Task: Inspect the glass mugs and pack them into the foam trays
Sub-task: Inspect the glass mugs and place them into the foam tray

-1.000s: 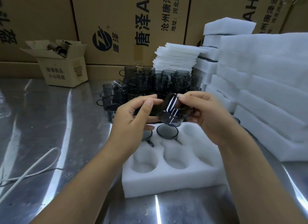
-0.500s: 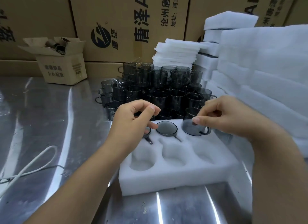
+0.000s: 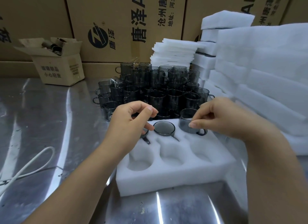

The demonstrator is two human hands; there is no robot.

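A wall of brown printed cardboard cartons (image 3: 116,23) runs across your 12 o'clock, and the shiny steel desk (image 3: 41,120) lies under everything. From 2 to 3 o'clock, tall stacks of thick white foam trays (image 3: 266,77) crowd the desk's right side, close beside the tray you are working on. At 12 o'clock a dense cluster of smoky grey glass mugs (image 3: 158,87) stands in tiers right up against that tray's far edge. A pile of thin white foam sheets (image 3: 173,53) rises behind the cluster at 1 o'clock. The white foam tray with six round pockets (image 3: 175,178) lies flat at the centre, three pockets near you and three far. A small open cardboard box (image 3: 61,70) sits at 10 o'clock, well apart. A white cable (image 3: 30,163) loops on the desk at 8 o'clock.

Your right hand (image 3: 221,118) pinches a smoky grey glass mug with a loop handle (image 3: 187,123) by its rim and wall, thumb on the outside. That mug stands upright at the far-right pocket, with most of its body above the foam and its handle toward 5 o'clock. In the far-middle pocket a second grey mug (image 3: 164,127) sits sunk to its rim. Your left hand (image 3: 131,122) hovers over the far-left pocket, fingers loosely curled and holding nothing. It hides most of a third grey mug (image 3: 146,135) there, and you cannot tell whether its fingertips touch that rim.
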